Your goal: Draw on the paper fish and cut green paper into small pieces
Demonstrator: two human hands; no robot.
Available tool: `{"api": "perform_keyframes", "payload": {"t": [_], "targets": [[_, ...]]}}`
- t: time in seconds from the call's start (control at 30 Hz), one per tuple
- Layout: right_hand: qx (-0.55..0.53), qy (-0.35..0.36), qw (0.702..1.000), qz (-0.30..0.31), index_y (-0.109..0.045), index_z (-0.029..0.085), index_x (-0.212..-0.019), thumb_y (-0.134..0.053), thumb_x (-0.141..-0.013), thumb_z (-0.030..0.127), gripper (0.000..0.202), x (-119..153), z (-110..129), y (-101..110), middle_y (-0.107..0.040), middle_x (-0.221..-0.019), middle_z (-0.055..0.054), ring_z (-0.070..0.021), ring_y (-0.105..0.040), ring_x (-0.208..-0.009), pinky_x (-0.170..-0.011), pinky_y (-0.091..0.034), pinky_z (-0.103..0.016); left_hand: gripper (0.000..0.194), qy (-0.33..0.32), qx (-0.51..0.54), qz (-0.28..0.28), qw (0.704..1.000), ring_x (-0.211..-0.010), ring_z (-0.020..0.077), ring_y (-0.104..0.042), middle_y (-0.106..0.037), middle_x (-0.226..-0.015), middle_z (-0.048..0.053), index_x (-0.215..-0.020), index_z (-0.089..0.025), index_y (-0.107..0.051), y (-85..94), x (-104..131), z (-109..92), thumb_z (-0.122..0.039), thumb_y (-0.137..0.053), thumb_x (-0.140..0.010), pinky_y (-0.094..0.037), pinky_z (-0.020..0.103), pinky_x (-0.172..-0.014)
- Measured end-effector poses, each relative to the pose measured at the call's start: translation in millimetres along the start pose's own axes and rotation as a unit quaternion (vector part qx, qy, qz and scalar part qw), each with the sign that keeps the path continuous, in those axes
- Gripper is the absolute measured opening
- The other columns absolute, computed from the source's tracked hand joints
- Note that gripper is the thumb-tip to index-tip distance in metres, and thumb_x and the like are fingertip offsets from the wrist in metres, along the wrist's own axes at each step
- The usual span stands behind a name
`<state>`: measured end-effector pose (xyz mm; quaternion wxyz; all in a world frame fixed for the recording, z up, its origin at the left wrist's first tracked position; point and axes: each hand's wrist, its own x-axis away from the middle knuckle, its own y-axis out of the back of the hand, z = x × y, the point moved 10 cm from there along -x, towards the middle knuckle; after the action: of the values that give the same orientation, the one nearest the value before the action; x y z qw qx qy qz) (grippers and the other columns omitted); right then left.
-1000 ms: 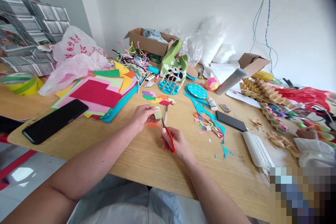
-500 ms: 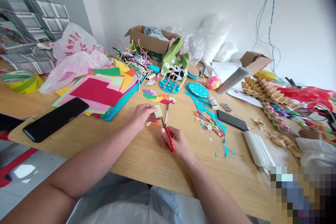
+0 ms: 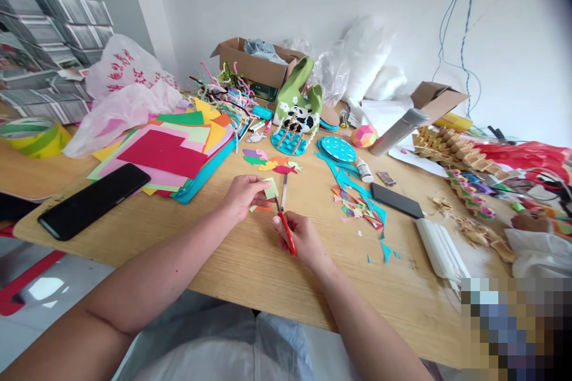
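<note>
My left hand (image 3: pixel 246 195) pinches a small piece of light green paper (image 3: pixel 270 189) between thumb and fingers. In my right hand (image 3: pixel 304 237) is a pair of red-handled scissors (image 3: pixel 288 232), its blades pointing up beside the lower right of the paper. Whether the blades touch the paper I cannot tell. Just beyond my hands lies a group of colored paper fish (image 3: pixel 271 164). A pen (image 3: pixel 284 189) lies behind the scissors. An orange paper scrap (image 3: pixel 264 209) rests on the table under my left hand.
Colored sheets (image 3: pixel 163 158) and a black phone (image 3: pixel 93 201) lie at left. Paper scraps (image 3: pixel 357 207), a dark flat device (image 3: pixel 396 200) and a white power strip (image 3: pixel 442 250) are at right. A green panda bag (image 3: pixel 298 98) stands behind, near a grey bottle (image 3: pixel 399 133).
The view has shifted slightly. Both hands keep nearly the same place, with the green paper and the scissors still held close together.
</note>
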<state>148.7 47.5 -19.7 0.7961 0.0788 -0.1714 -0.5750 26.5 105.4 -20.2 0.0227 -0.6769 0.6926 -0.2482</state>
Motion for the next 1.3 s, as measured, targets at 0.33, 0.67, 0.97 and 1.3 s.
{"api": "perform_keyframes", "payload": {"t": [0.33,0.67,0.97,1.3], "targets": [[0.002,-0.001,1.000,-0.011,-0.043,0.021,-0.063,-0.058,-0.076,0.068,0.050,-1.7,-2.2,2.1,-0.051,-0.045,0.003,-0.0101,-0.043,-0.038,-0.039,-0.028,-0.022,0.015,0.001,0.003,-0.007,1.000,-0.056,0.0196,-0.069,-0.070,-0.064,0.009,-0.072,-0.010,-0.063,-0.8,2.3,-1.6,-0.020,-0.074,-0.068,-0.052,0.023,-0.044],[0.001,-0.004,1.000,-0.015,-0.042,0.021,-0.062,-0.059,-0.074,0.069,0.052,-1.5,-1.5,3.2,-0.051,-0.045,0.003,-0.0101,-0.043,-0.038,-0.040,-0.028,-0.023,0.015,-0.006,0.007,-0.015,1.000,-0.055,0.0183,-0.067,-0.068,-0.062,0.008,-0.070,-0.010,-0.063,-0.1,2.4,-1.8,-0.020,-0.075,-0.069,-0.053,0.024,-0.046],[-0.004,-0.009,1.000,-0.017,-0.041,0.021,-0.061,-0.063,-0.073,0.066,0.051,-1.5,-3.4,4.4,-0.050,-0.045,0.003,-0.0094,-0.043,-0.039,-0.040,-0.027,-0.022,0.012,-0.008,0.010,-0.016,1.000,-0.058,0.0189,-0.068,-0.069,-0.064,0.008,-0.071,-0.010,-0.063,-0.2,3.1,-1.2,-0.017,-0.072,-0.069,-0.053,0.023,-0.045],[-0.003,-0.003,1.000,-0.017,-0.042,0.021,-0.061,-0.064,-0.073,0.065,0.051,-3.0,-3.8,5.2,-0.050,-0.045,0.004,-0.0091,-0.041,-0.039,-0.041,-0.026,-0.022,0.011,-0.009,0.018,-0.011,1.000,-0.058,0.0194,-0.069,-0.069,-0.063,0.008,-0.072,-0.009,-0.062,-0.7,1.0,0.5,-0.015,-0.072,-0.070,-0.053,0.023,-0.044]]}}
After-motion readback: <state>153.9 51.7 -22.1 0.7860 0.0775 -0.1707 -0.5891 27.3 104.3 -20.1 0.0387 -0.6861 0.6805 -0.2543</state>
